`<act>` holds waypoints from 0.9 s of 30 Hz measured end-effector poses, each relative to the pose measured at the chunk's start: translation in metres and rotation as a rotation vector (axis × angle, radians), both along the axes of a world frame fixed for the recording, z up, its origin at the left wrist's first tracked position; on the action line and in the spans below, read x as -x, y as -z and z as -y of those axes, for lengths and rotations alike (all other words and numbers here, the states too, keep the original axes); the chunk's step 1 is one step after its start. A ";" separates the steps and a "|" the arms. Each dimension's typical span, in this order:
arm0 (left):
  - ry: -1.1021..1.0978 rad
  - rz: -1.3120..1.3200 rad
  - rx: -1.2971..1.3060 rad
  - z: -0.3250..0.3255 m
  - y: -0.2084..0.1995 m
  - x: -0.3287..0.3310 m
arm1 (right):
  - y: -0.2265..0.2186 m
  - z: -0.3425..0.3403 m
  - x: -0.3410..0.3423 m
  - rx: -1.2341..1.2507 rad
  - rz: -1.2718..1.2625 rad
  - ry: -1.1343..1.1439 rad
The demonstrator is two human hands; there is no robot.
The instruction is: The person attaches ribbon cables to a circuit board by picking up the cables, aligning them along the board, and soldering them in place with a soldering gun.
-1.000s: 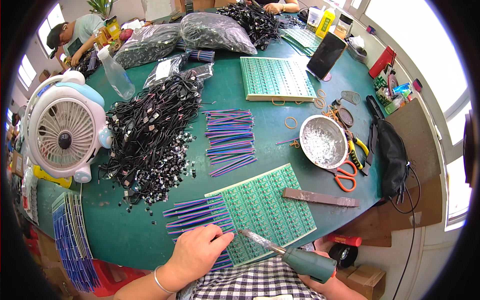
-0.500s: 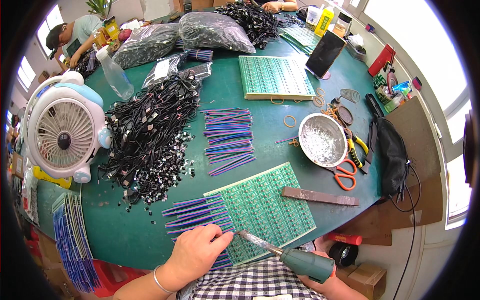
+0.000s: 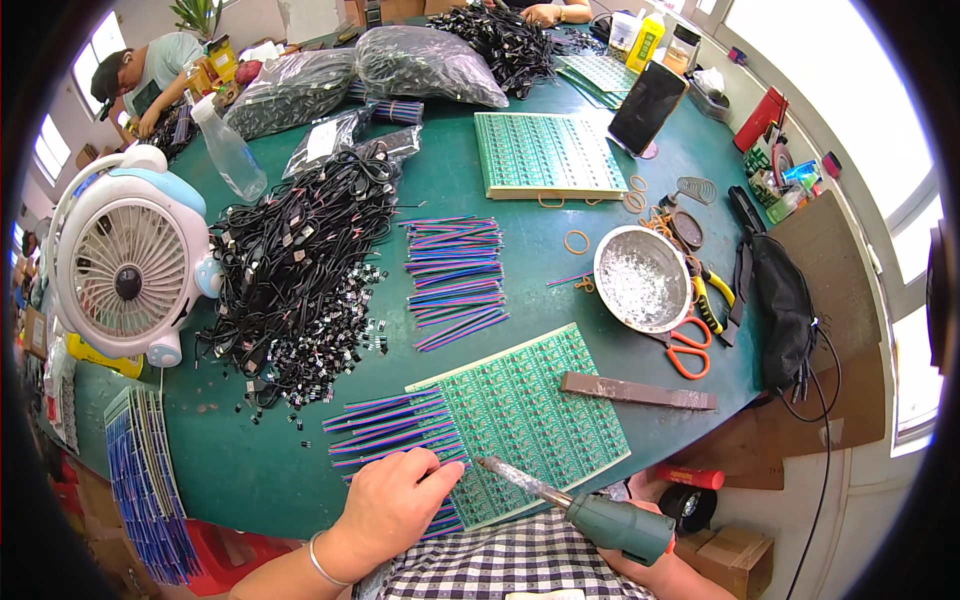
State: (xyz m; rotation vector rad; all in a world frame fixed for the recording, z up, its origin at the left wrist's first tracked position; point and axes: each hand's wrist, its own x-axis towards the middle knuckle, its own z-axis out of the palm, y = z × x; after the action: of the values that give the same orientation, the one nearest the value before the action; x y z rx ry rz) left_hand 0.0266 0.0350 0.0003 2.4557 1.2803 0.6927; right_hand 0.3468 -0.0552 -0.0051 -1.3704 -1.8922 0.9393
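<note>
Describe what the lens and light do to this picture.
Head view: fisheye distortion, with black corners and the dark green tabletop bowed at its edge; pale-framed glass windows at right blown to white; glossy highlights on the bulging translucent plastic bags; no obvious motion blur on the dark-green-handled soldering iron.

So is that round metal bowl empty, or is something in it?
Not empty: the metal bowl has silvery-white bits spread across its inside. I cannot tell how deep.
</note>
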 end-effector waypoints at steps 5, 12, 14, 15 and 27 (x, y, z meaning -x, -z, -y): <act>0.004 -0.049 0.011 0.004 0.002 0.001 | -0.002 0.004 -0.002 0.037 0.032 0.021; 0.003 -0.007 0.004 0.003 0.003 0.001 | 0.001 0.011 -0.002 0.014 0.088 0.053; 0.000 -0.016 0.004 0.003 0.002 0.000 | 0.002 0.012 -0.001 0.035 0.071 0.076; -0.003 -0.019 0.003 0.003 0.002 0.000 | 0.002 0.012 -0.001 0.040 0.063 0.077; -0.014 -0.014 -0.011 0.002 0.003 -0.001 | 0.002 0.009 0.000 0.022 0.096 0.038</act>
State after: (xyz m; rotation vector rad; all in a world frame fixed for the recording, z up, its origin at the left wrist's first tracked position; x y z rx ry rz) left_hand 0.0278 0.0332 -0.0023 2.4666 1.3037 0.6898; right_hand 0.3469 -0.0638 -0.0075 -1.4831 -1.9243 0.8927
